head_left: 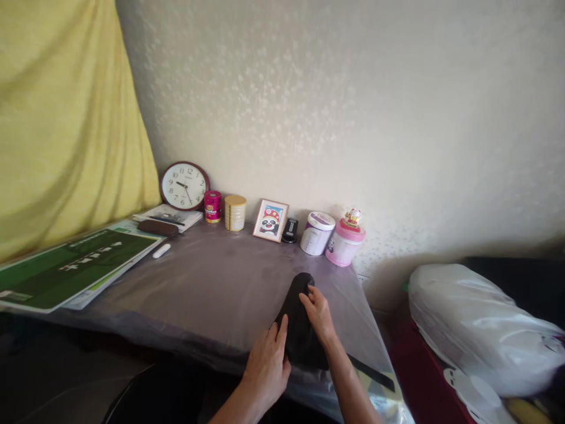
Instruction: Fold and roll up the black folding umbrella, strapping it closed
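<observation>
A soft black cloth item [296,312], long and narrow toward its far end, lies at the near right part of the table; its exact kind is not clear. My right hand [316,309] pinches its upper right edge between thumb and fingers. Along its lower left side my left hand [270,356] grips it, fingers pointing forward and the thumb nearer me. A flat black strap [373,374] shows to the right of my right forearm. My forearms hide part of the item's near end.
Along the wall stand a clock [185,186], a magenta can [212,207], a yellow-lidded tin [235,213], a framed panda picture [271,221], a white tub [316,234] and a pink tub [345,244]. Green boards [75,265] lie left. A white plastic bag [477,318] sits right.
</observation>
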The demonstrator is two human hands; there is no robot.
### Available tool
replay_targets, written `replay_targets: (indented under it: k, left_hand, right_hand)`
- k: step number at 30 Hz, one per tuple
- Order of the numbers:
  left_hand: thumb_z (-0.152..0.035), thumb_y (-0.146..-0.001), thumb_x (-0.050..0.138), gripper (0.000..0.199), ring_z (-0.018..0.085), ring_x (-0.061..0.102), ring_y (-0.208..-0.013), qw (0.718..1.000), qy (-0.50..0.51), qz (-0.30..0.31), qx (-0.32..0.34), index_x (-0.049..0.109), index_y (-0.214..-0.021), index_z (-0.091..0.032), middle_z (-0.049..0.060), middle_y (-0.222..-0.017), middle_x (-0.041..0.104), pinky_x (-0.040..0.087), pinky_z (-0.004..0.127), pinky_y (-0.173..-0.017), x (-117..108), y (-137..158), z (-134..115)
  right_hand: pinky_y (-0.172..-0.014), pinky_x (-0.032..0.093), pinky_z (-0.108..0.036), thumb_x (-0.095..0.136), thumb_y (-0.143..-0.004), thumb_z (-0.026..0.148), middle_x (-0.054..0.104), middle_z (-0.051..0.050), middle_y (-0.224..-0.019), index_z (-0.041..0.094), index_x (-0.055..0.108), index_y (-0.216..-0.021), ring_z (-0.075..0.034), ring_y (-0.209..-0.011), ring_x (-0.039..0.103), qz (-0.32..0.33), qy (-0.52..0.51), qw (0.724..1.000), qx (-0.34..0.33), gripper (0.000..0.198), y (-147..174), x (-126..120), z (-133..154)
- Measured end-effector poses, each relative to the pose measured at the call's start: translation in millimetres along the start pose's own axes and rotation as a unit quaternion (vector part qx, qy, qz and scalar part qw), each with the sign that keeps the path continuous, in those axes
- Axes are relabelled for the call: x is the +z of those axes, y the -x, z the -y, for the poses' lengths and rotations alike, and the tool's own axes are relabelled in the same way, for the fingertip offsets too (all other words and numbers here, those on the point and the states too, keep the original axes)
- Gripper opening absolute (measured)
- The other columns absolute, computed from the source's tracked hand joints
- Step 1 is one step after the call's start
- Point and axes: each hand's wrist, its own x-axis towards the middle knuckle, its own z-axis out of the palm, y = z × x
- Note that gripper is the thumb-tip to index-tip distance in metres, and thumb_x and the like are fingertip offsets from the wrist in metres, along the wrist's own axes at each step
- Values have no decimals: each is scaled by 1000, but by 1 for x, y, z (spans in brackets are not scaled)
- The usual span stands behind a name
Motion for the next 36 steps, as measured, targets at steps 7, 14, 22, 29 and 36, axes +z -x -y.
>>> replay_targets:
  k: [7, 14, 22, 29, 36]
  left_hand:
    - [-14, -73, 41, 71, 22, 46, -117, 1000, 18, -14, 9, 17, -140, -11, 13, -133, 45, 35, 34, -99, -5, 0, 1]
    - [-19, -74, 40, 60, 24, 46, -117, 1000, 2, -21, 7, 34, -133, -11, 13, -133, 45, 33, 37, -100, -8, 0, 2]
    - [-22, -73, 45, 80, 26, 35, -128, 997, -6, -71, 6, 3, -141, -11, 15, -144, 29, 31, 45, -103, -6, 4, 5]
    - [-17, -69, 49, 80, 30, 22, -135, 989, -48, -95, 99, 13, -141, -15, 13, -147, 22, 26, 51, -107, 4, -1, 3]
    - [-4, -73, 31, 71, 26, 21, -135, 994, -9, -63, 88, 10, -141, -11, 16, -147, 21, 32, 47, -107, 29, -6, 13]
  right_hand:
    - [-43, 47, -24, 52, -74, 35, 58, 3, -59, 15, 54, -109, -14, -48, 56, 52, 49, 997, 8, 40, -3, 7, 6]
    - [-40, 42, -20, 39, -82, 40, 60, 3, -64, 17, 53, -101, -8, -40, 51, 152, -47, 987, -27, 33, 8, 7, 14]
    - [-53, 47, -23, 44, -81, 30, 71, 3, -80, 23, 58, -92, -11, -50, 57, 179, 32, 979, -88, 19, 14, 7, 18]
    - [-70, 48, -26, 46, -81, 25, 71, 3, -80, 25, 62, -90, -15, -74, 66, 164, 44, 977, -129, 18, 16, 8, 23]
    - [-88, 44, -33, 44, -89, 29, 69, -3, -97, 24, 67, -92, -18, -96, 59, 145, 89, 942, -290, 24, 34, -4, 18]
